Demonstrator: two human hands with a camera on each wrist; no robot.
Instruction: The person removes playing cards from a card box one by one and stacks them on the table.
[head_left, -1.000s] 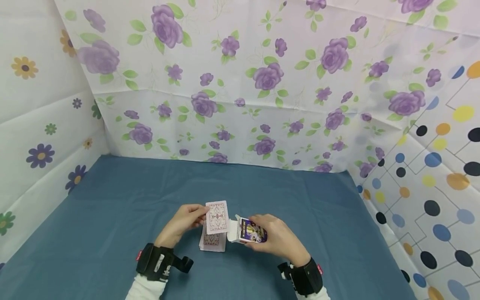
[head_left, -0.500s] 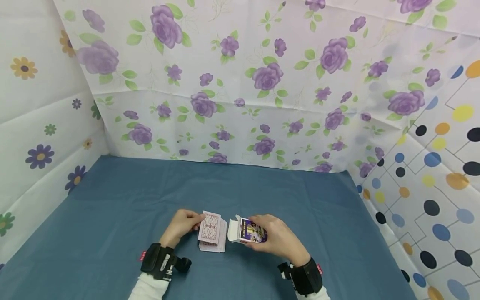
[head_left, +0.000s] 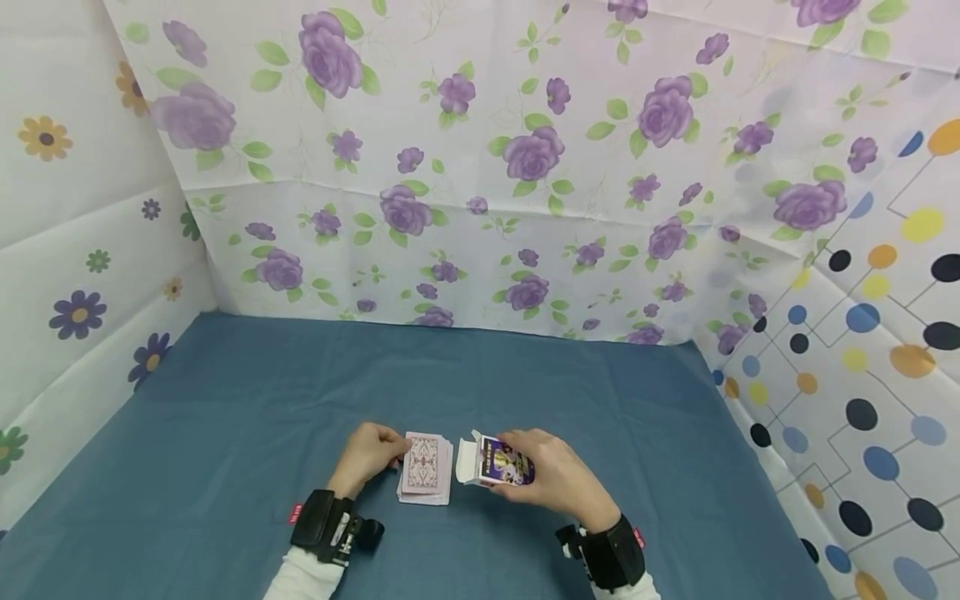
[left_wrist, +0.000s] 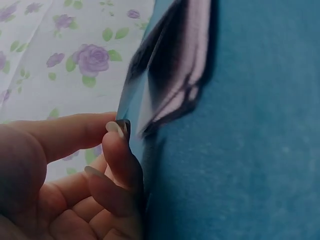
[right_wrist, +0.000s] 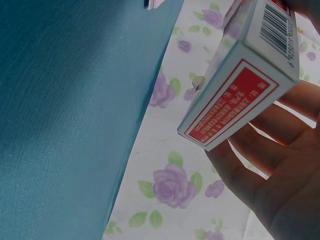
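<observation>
In the head view, my left hand (head_left: 367, 457) pinches the left edge of a playing card (head_left: 423, 462) with a red patterned back. That card lies over a stack of playing cards (head_left: 444, 492) on the cloth. From the left wrist, a gap shows between the slanted card (left_wrist: 135, 95) and the blurred stack (left_wrist: 192, 60). To the right, my right hand (head_left: 558, 475) grips a card box (head_left: 504, 462) with a purple front, its flap open toward the stack. The right wrist view shows the box (right_wrist: 232, 107) from its white and red end, fingers wrapped around it.
A blue cloth (head_left: 300, 375) covers the table. Behind it hangs a white sheet with purple roses (head_left: 525, 208). A flowered sheet (head_left: 75, 250) stands at the left and a dotted sheet (head_left: 885, 400) at the right.
My left hand has lowered the pinched card, moving it left and toward me onto the stack. The right hand and the card box have stayed in place.
</observation>
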